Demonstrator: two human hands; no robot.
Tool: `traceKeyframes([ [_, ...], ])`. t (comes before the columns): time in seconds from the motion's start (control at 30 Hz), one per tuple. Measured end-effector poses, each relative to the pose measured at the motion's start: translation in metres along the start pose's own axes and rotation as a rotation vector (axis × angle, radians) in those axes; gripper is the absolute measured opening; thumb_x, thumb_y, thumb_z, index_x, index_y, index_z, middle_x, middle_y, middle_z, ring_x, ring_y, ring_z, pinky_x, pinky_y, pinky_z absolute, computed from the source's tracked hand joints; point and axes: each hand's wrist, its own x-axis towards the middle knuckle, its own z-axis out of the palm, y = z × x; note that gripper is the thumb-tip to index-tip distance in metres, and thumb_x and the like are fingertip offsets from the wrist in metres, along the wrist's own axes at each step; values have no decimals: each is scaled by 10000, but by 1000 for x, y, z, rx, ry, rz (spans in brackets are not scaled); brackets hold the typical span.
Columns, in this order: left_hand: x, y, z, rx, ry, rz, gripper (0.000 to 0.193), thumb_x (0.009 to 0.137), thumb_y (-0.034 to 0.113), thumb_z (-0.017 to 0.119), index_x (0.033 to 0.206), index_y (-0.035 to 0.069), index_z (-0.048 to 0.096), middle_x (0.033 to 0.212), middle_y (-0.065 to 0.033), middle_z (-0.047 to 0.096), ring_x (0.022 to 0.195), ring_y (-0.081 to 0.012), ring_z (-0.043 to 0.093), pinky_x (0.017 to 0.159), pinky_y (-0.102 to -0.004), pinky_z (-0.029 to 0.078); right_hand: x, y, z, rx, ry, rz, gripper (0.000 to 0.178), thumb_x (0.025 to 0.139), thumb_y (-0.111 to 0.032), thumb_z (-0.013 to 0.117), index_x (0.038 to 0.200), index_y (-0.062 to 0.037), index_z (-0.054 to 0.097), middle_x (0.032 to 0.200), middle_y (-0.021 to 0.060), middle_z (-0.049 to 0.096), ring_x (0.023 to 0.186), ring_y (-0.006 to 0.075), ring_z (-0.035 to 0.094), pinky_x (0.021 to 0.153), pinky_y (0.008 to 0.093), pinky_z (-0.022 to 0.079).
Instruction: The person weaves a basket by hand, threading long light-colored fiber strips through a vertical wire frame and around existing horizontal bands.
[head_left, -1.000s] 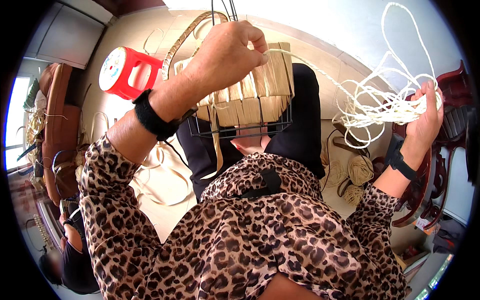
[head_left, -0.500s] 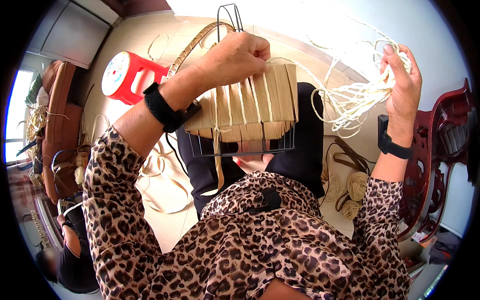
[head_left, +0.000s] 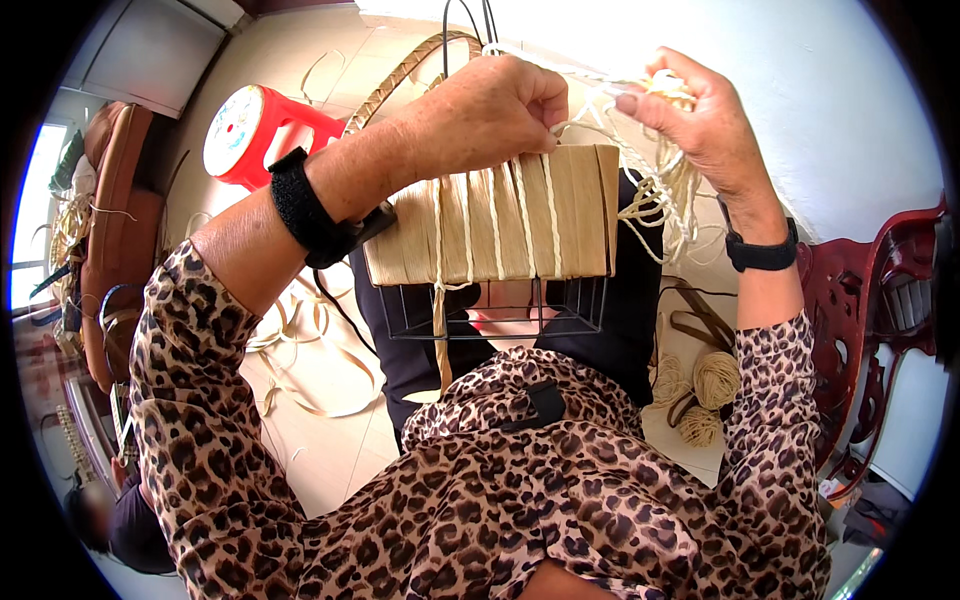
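Observation:
A black wire basket frame point(head_left: 465, 333) rests across my knees, its side wrapped in broad tan strips point(head_left: 393, 240). Several cream cords point(head_left: 495, 225) run over the strips from top to bottom edge. My left hand point(head_left: 510, 108) is closed at the upper edge, apparently pinching the cord there, though its fingertips are partly hidden. To the right and slightly higher, my right hand point(head_left: 705, 125) grips a loose bundle of cream cord point(head_left: 668, 200), whose strands hang below it. A tan strip end point(head_left: 441, 335) dangles from the basket's lower edge.
Behind my left forearm stand a red stool with a white top point(head_left: 235, 135) and a braided tan handle point(head_left: 400, 75). Cord balls point(head_left: 716, 380) lie on the floor at right, beside a carved dark-red chair point(head_left: 850, 330). Another person point(head_left: 145, 525) is at lower left.
My right hand has come left and in toward the basket with the cord bundle. My left hand has shifted slightly right along the upper edge. The basket has tilted, showing more of its wrapped side.

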Motion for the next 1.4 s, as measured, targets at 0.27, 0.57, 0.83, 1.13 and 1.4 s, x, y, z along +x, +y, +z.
traceKeyframes([
  [0.27, 1, -1, 15, 67, 64, -51, 90, 748, 52, 589, 827, 12, 607, 662, -60, 598, 606, -113, 563, 586, -266, 470, 3, -9, 15, 24, -300, -76, 225, 744, -249, 693, 812, -58, 598, 649, -7, 556, 590, 75, 509, 558, 237, 418],
  [0.57, 1, 0, 11, 122, 130, 0, 229, 704, 141, 619, 870, -16, 618, 718, -152, 617, 663, -222, 622, 645, -318, 496, 17, 7, 25, 61, -312, -124, 269, 744, -183, 684, 964, -35, 637, 760, 52, 633, 692, 95, 575, 649, 259, 463],
  [0.83, -4, 5, 9, 208, 189, -72, 204, 732, 85, 584, 903, -25, 604, 612, -74, 609, 541, -128, 584, 541, -268, 484, 26, 11, 25, 10, -316, -202, 312, 704, -253, 716, 918, -38, 641, 774, 58, 640, 698, 130, 593, 682, 257, 478],
  [1.13, -12, -10, 7, 135, 154, 130, 440, 738, -27, 518, 1172, 49, 524, 952, -116, 635, 920, -211, 605, 793, -312, 483, 40, -1, 24, -167, -213, -584, 231, 705, -203, 707, 830, -36, 609, 752, 41, 581, 690, 150, 553, 635, 261, 455],
  [1.4, -23, 3, 10, 76, 222, 186, 825, 695, -107, 431, 1387, 101, 32, 1073, -211, 566, 1072, -304, 521, 947, -379, 409, 36, 14, 30, 34, -233, -431, 329, 719, -332, 684, 858, -38, 633, 734, 53, 590, 704, 147, 564, 645, 270, 466],
])
